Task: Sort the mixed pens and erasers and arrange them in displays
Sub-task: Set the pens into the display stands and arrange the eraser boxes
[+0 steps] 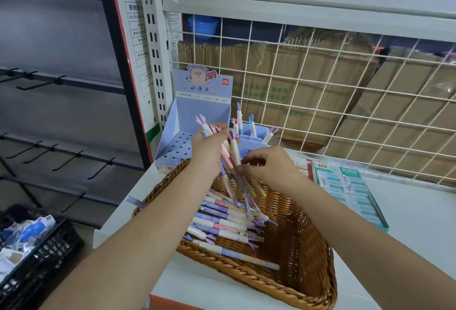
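While the left hand grips perhaps seven pens over one basket, the right hand pinches one

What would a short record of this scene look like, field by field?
Left hand: grips bundle of pastel pens
Right hand: pinches the same bundle
Below: brown woven wicker basket, loose pastel pens lying in it
Behind: blue cardboard display box with pig picture, visible holes empty
Right: teal flat box of wrapped erasers

One wicker basket, two blue pen displays, one eraser tray (pens uncountable).
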